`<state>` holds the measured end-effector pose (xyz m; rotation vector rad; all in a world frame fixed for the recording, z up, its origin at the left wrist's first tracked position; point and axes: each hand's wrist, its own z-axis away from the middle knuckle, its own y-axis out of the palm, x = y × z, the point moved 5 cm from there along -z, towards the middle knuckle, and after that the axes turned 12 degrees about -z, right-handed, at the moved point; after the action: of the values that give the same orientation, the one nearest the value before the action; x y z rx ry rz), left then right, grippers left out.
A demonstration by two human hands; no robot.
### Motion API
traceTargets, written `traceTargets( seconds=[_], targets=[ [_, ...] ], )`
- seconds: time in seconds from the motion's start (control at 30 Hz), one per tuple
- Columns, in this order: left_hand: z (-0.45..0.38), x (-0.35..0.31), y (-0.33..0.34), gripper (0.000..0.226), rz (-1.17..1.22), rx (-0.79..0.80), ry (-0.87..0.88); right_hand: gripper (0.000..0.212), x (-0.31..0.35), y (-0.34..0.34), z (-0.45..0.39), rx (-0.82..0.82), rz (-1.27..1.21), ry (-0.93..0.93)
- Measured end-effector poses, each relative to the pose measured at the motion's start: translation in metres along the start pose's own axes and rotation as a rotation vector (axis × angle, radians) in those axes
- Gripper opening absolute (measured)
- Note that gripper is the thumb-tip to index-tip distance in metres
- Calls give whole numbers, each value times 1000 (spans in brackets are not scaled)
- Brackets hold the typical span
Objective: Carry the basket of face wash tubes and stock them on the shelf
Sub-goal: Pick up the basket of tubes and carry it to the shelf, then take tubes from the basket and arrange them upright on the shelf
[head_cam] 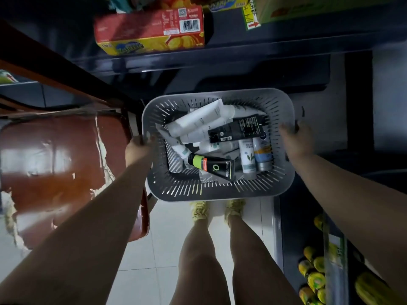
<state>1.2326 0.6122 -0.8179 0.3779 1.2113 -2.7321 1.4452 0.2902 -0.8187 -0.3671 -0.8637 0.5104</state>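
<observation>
- The grey slotted basket [220,190] is held in the air in front of the person, above the pale tiled floor [165,238], with the yellow shoes [199,211] showing just under its near edge.
- The left hand [141,146] grips the basket's left rim, fingers curled over the edge.
- The right hand [297,139] is at the basket's right rim; it is blurred, the fingers seem to wrap the rim, thumb on the inner side.
- Inside the basket lie the face wash tubes in a loose heap: white tubes [202,119] across the far-left part, a black tube with a barcode label [237,128] lying over them toward the right, a black tube with a green band [211,167] near the front wall, a white tube with a leaf print [247,157] and a blue and orange tube [262,154] side by side at the right wall.
- Beyond the basket's far edge runs a dark shelf [242,49]; on it, toward its left end, rests a red and yellow biscuit box [149,31].
- To the left of the basket stands a reddish-brown chair [55,164] with peeling covering, close to the left hand.
- At the lower right, yellow-green packaged items [315,278] sit on a low shelf.
</observation>
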Motion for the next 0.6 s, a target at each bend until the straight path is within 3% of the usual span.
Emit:
traceTargets(
  seconds=[0.07,0.13,0.2,0.27,0.33,0.6],
  targets=[
    [14,-20,-12,29,-155,-157,292,30,24,1,18,-34,171,-286],
    [31,-39,-17,36,-335,-291,550,41,39,18,36,70,346,-493],
    [41,-54,-9,36,-500,-281,697,38,43,43,48,218,468,-564],
    [41,-64,8,39,-547,-148,728,40,37,68,51,337,439,-480],
    [33,-72,26,44,-543,-48,708,41,30,88,46,358,330,-336],
    [-24,-90,88,51,-542,137,605,39,0,122,-48,7,-382,426]
  ],
)
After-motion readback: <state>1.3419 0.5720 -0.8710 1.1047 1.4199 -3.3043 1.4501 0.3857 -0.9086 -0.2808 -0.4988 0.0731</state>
